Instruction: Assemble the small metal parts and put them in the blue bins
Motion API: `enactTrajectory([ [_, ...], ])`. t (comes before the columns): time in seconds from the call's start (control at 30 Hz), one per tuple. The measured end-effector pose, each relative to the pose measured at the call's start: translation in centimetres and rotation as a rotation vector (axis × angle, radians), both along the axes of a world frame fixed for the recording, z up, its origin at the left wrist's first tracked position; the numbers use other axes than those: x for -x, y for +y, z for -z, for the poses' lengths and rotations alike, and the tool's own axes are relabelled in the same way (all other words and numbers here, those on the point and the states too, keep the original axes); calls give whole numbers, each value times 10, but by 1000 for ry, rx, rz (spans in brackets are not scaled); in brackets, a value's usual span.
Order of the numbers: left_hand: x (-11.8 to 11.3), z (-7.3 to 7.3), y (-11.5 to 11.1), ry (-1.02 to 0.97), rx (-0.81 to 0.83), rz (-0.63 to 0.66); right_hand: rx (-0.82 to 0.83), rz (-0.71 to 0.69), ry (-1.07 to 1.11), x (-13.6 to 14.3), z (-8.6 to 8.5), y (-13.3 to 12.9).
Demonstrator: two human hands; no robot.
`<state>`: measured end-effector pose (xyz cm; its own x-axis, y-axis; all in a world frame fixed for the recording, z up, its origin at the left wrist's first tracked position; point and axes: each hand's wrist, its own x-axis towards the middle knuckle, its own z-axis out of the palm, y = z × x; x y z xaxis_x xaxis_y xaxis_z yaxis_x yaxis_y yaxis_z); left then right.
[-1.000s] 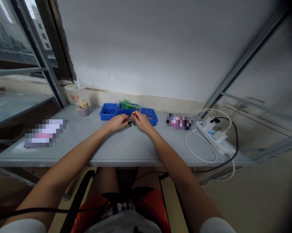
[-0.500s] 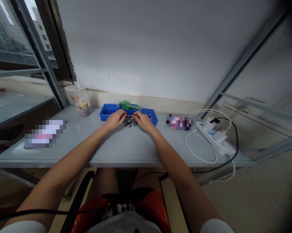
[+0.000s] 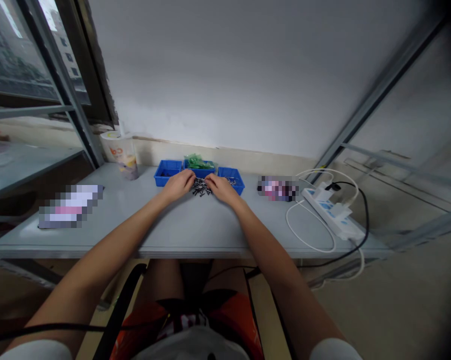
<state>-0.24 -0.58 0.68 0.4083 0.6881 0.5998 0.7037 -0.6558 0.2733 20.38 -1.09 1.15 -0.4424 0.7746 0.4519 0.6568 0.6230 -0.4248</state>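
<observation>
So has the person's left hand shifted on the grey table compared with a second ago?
Yes. The left hand has moved slightly away from the body, its fingertips now nearer the left blue plastic bin, beside the small dark metal screws.

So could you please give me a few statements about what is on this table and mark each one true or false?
1. Both hands, the left hand and the right hand, rest at a small pile of dark screws on the table. True.
2. Three blue trays stand in a row behind the pile. True.
3. The green bits lie in the leftmost tray. False: they sit in the middle one.
4. A drink cup stands to the right of the trays. False: it stands to their left, by the wall.
5. A white power strip with cables lies on the right side of the table. True.
</observation>
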Motion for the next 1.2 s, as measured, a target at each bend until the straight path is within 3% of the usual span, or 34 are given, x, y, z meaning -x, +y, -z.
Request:
enactTrajectory([
  [0.33, 2, 7, 8, 103, 35, -13, -44, 30, 7, -3, 0, 3],
  [0.43, 4, 13, 13, 164, 75, 25, -82, 151, 19, -11, -2, 8],
  [0.63, 5, 23, 18, 268, 117, 89, -116, 532, 5, -39, -4, 16],
  [0.7, 5, 25, 19, 293, 132, 97, -91, 577, -44, -45, -2, 17],
  [0.83, 6, 27, 21, 335, 143, 99, -51, 526, -91, -42, 3, 18],
  [1.0, 8, 29, 23, 367, 144, 123, -71, 259, -137, -23, 3, 14],
  [1.2, 7, 28, 20, 411, 149, 36, -86, 131, -73, -8, 3, 9],
])
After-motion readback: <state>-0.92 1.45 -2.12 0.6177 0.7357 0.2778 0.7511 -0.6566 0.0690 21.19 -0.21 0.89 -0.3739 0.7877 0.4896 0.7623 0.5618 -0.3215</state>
